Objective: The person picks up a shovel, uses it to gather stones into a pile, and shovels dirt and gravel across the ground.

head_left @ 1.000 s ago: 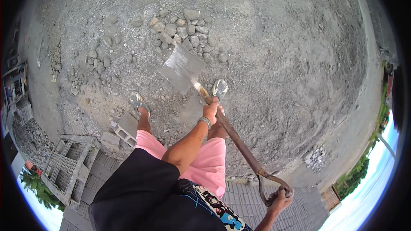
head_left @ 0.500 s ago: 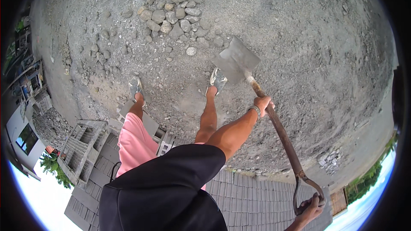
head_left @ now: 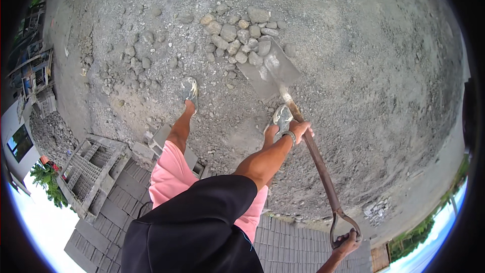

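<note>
Both my hands are on a shovel (head_left: 318, 164) that slants across the ground ahead of me. My left hand (head_left: 301, 130), with a band at its wrist, is closed around the brown shaft just above the socket. At the far end of the shaft, my right hand (head_left: 347, 242) is wrapped round the D-shaped grip. The wide grey blade (head_left: 270, 73) lies low, its front edge against a heap of rounded stones (head_left: 229, 33). A few stones rest at or on the blade's edge; which of these I cannot tell.
My shoes (head_left: 190, 92) stand on gravelly ground, one close to the blade. Loose stones (head_left: 134, 63) are scattered at the left. Stacked grey blocks (head_left: 288, 237) lie behind me, beside a weathered crate-like frame (head_left: 93, 169). A small rubble pile (head_left: 378, 210) sits at right.
The blade has moved from bare gravel up to the stone heap, its edge now meeting the stones. Both hands kept their hold. My feet have shifted, and the view has moved.
</note>
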`<move>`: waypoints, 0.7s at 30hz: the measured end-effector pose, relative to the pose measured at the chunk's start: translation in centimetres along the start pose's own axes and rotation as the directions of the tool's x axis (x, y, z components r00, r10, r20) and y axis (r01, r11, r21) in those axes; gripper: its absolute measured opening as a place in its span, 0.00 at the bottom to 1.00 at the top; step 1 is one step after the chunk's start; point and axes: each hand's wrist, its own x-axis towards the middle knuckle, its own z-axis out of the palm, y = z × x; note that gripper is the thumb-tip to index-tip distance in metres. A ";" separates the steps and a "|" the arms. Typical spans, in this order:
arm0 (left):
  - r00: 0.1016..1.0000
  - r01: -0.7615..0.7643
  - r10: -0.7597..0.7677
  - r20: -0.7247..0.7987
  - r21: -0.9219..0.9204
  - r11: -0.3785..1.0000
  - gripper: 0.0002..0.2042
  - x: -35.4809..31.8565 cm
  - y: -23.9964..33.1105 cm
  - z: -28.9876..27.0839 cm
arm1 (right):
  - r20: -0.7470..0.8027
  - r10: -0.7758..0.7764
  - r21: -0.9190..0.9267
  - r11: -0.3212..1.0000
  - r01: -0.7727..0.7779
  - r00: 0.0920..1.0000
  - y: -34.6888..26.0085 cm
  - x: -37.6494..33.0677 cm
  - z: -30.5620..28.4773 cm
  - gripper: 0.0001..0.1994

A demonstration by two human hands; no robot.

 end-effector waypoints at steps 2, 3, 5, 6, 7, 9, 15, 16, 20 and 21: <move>0.999 -0.028 0.033 0.033 -0.129 0.991 0.10 -2.0 1.8 0.0 | -0.057 -0.138 -0.036 0.990 0.136 0.989 -1.6 -3.1 -0.3 0.07; 0.998 -0.011 0.019 0.066 -0.121 0.993 0.11 -4.1 2.1 0.5 | -0.105 -0.095 -0.029 0.995 0.093 0.990 -1.3 -2.6 -2.4 0.08; 0.996 -0.088 0.089 0.030 -0.049 0.995 0.09 -4.0 7.5 -2.3 | 0.047 -0.065 0.010 0.998 0.064 0.997 -5.2 -5.8 2.8 0.09; 0.981 -0.195 0.192 -0.032 -0.137 0.971 0.08 -2.6 11.2 -6.1 | 0.136 -0.019 0.032 0.999 0.015 0.991 -6.7 -7.6 6.4 0.09; 0.994 -0.113 0.112 -0.016 -0.071 0.991 0.08 -3.4 13.2 -7.0 | 0.113 -0.019 -0.003 1.000 0.020 0.993 -7.1 -9.8 7.5 0.07; 0.975 -0.220 0.217 -0.045 -0.065 0.973 0.07 -4.9 15.4 -7.8 | 0.120 -0.103 0.108 0.990 0.090 0.987 -5.7 -12.6 8.6 0.05; 0.971 -0.228 0.225 -0.078 -0.036 0.973 0.08 -7.2 13.7 -9.4 | 0.051 -0.165 0.073 0.984 0.161 0.985 -5.0 -17.4 5.9 0.06; 0.960 -0.276 0.270 -0.076 -0.094 0.957 0.08 -6.2 11.3 -9.4 | 0.055 -0.171 0.057 0.984 0.168 0.984 -5.1 -16.8 4.8 0.05; 1.000 -0.002 0.002 0.009 0.024 1.000 0.13 -6.7 -0.8 -2.3 | -0.159 -0.080 -0.093 0.993 0.066 0.984 -3.6 -12.3 -3.6 0.08; 0.998 0.042 -0.045 0.045 0.074 0.996 0.14 -6.7 -3.2 -0.4 | -0.191 -0.083 -0.141 0.988 0.056 0.978 -2.8 -10.5 -6.2 0.08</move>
